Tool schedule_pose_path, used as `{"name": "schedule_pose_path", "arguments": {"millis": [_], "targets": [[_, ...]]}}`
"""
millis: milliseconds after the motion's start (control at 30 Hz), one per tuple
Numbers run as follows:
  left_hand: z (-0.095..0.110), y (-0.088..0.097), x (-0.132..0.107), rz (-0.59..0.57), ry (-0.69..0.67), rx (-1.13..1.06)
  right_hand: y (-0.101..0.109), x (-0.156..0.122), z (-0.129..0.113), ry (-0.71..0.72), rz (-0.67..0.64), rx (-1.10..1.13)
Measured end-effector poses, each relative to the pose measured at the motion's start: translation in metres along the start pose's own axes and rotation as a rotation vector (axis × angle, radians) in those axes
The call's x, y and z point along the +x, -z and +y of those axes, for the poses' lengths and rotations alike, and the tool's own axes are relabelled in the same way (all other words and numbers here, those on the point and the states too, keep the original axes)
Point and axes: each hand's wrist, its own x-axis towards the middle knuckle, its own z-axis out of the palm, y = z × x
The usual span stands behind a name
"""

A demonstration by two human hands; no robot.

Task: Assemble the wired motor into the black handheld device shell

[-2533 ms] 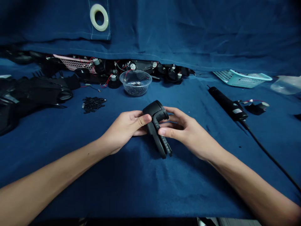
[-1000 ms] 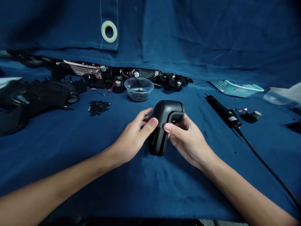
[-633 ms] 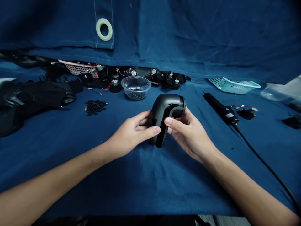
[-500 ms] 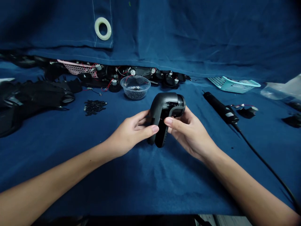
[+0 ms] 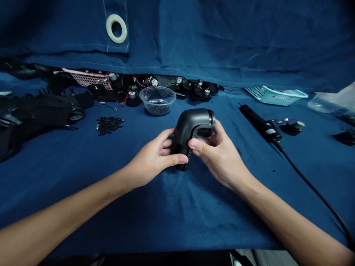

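This is a small electronics assembly workshop: a blue cloth [image 5: 166, 221] covers the bench, a clear plastic bowl of black parts [image 5: 157, 100] sits beyond the left hand [image 5: 152, 155], red-wired black components [image 5: 132, 99] lie behind it, and a teal plastic basket [image 5: 276, 95] and black corded tool [image 5: 257, 127] lie beyond the right hand [image 5: 222, 155].

Beyond the grip, a dark blue cloth backdrop [image 5: 222, 37] with a pale grommet [image 5: 116, 29] hangs down to a rumpled blue cloth table cover [image 5: 155, 210], dimly lit.

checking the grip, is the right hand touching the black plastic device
Touching. The head view shows the right hand wrapped around the black plastic device, its thumb pressed against the device's side.
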Motion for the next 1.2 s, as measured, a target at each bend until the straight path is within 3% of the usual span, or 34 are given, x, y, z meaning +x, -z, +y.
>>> {"name": "schedule_pose_path", "arguments": {"millis": [233, 833, 1200], "targets": [[-0.004, 0.003, 0.001, -0.101, -0.050, 0.059, 0.004, 0.001, 0.005, 0.045, -0.062, -0.046], [-0.007, -0.001, -0.007, -0.053, -0.070, 0.198, 0.003, 0.000, 0.013, 0.060, -0.039, -0.036], [-0.005, -0.002, -0.005, -0.085, -0.093, 0.134, 0.007, 0.002, 0.007, 0.140, -0.089, -0.043]]}}
